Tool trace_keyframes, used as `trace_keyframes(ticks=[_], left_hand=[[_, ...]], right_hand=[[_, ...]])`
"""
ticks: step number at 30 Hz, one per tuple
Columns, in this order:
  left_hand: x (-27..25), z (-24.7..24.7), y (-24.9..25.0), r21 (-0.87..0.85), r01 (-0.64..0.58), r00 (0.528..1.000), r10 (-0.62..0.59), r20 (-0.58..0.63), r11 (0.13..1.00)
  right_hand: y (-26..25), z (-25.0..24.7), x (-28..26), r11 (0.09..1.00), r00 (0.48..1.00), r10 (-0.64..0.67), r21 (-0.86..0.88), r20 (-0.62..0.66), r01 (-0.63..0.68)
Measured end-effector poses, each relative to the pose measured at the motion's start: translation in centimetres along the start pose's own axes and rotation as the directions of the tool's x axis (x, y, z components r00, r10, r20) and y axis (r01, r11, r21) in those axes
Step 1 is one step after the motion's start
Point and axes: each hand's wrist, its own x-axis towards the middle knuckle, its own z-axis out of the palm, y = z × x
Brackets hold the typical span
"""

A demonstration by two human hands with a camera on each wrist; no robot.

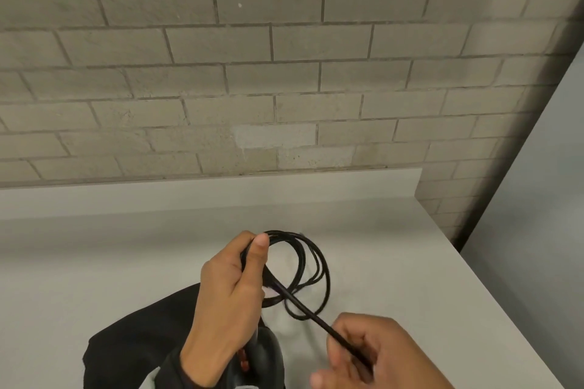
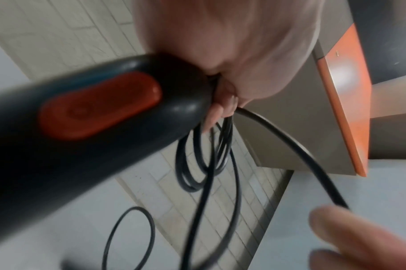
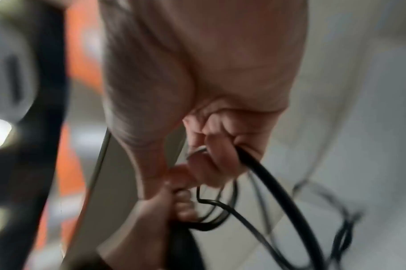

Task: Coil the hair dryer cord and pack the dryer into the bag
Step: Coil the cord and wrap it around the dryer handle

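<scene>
A black bag point(image 1: 136, 335) lies crumpled on the white table point(image 1: 94, 262), just left of and under the left wrist. The left hand point(image 1: 230, 300) is raised over it, fingers curled round several loops of the black cord point(image 1: 311, 265), the thumb pressed on top of the bundle. Below that hand hangs the dryer point(image 1: 262, 354), its dark handle and red switch showing beside the wrist (in the left wrist view the handle point(image 2: 86, 117) fills the left half, its end right against the fingers, though whether they also grip it I cannot tell). The gathered loops stand out to the right of the left hand, above the table, and one more loop lies loose on the surface nearer the wall. From the left fist a straight run of cord slants down and right to the right hand point(image 1: 363, 354), which pinches it between thumb and curled fingers, low and close to the body. Behind both hands rises a grey brick wall point(image 1: 284, 73).
</scene>
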Motion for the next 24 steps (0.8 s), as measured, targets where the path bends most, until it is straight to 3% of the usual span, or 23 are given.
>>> trace_keyframes(ticks=[2, 3, 4, 6, 7, 8, 9, 10, 11, 13, 15, 17, 18, 19, 20, 21, 22, 24], left_hand=[[0.6, -0.7, -0.2, -0.011, 0.024, 0.998, -0.025, -0.049, 1.000], [0.9, -1.2, -0.4, -0.046, 0.045, 0.996, -0.048, -0.073, 0.998], [1.1, -1.7, -0.5, -0.085, 0.063, 0.994, -0.070, -0.084, 0.994], [1.1, -2.3, -0.6, -0.121, 0.083, 0.993, -0.092, -0.074, 0.989], [1.0, -2.4, -0.6, -0.128, 0.087, 0.993, -0.096, -0.063, 0.988], [0.9, -2.5, -0.5, -0.141, 0.091, 0.993, -0.100, -0.057, 0.986], [0.8, -2.6, -0.5, -0.155, 0.094, 0.993, -0.104, -0.052, 0.983], [0.8, -2.8, -0.6, -0.159, 0.097, 0.993, -0.106, -0.050, 0.982], [0.7, -2.9, -0.7, -0.150, 0.097, 0.993, -0.105, -0.048, 0.984], [0.7, -3.2, -0.9, -0.121, 0.080, 0.996, -0.085, -0.037, 0.989], [0.6, -3.5, -1.0, -0.099, 0.062, 0.998, -0.063, -0.014, 0.993], [0.7, -3.8, -1.0, -0.106, 0.060, 0.998, -0.060, -0.004, 0.993], [0.8, -3.9, -1.1, -0.115, 0.066, 0.998, -0.067, -0.004, 0.991], [0.9, -4.1, -1.2, -0.123, 0.074, 0.997, -0.074, 0.001, 0.990], [1.0, -4.2, -1.2, -0.123, 0.078, 0.997, -0.078, 0.004, 0.989], [1.1, -4.2, -1.3, -0.117, 0.070, 0.998, -0.069, 0.010, 0.991], [1.1, -4.1, -1.4, -0.108, 0.060, 0.998, -0.059, 0.019, 0.992], [1.3, -4.0, -1.4, -0.107, 0.052, 0.999, -0.050, 0.018, 0.993]], right_hand=[[1.2, -0.2, -0.5, 0.967, 0.979, -0.176, -0.204, -0.104, 0.152], [2.0, -0.2, -0.9, 0.973, 0.965, -0.207, -0.137, -0.159, 0.186], [2.4, -0.1, -1.2, 0.979, 0.962, -0.185, 0.042, -0.202, 0.198], [3.4, 0.2, -1.6, 0.859, 0.938, -0.040, 0.468, -0.345, 0.209], [3.8, 0.2, -1.7, 0.769, 0.914, 0.052, 0.600, -0.403, 0.221], [3.8, 0.2, -2.1, 0.734, 0.889, 0.146, 0.650, -0.434, 0.197], [3.5, -0.2, -2.5, 0.781, 0.874, 0.195, 0.609, -0.444, 0.135], [3.8, -1.3, -2.8, 0.857, 0.898, 0.155, 0.508, -0.413, 0.086], [4.9, -2.8, -2.7, 0.922, 0.930, 0.143, 0.388, -0.340, 0.000], [6.4, -4.4, -0.3, 0.939, 0.978, 0.146, 0.331, -0.151, -0.089], [10.3, -4.0, 0.3, 0.958, 0.960, 0.220, 0.225, -0.171, -0.180], [12.8, -6.3, 0.8, 0.914, 0.902, 0.342, 0.314, -0.262, -0.256], [12.4, -7.1, 0.6, 0.920, 0.903, 0.316, 0.328, -0.293, -0.215], [11.5, -7.4, -0.2, 0.936, 0.949, 0.156, 0.349, -0.273, -0.053], [10.4, -7.0, -2.7, 0.909, 0.934, -0.033, 0.377, -0.356, 0.176], [9.9, -7.0, -3.9, 0.777, 0.894, -0.030, 0.553, -0.447, 0.302], [8.3, -6.1, -3.4, 0.660, 0.883, 0.040, 0.676, -0.467, 0.327], [7.6, -5.8, -2.8, 0.618, 0.929, 0.059, 0.744, -0.366, 0.254]])
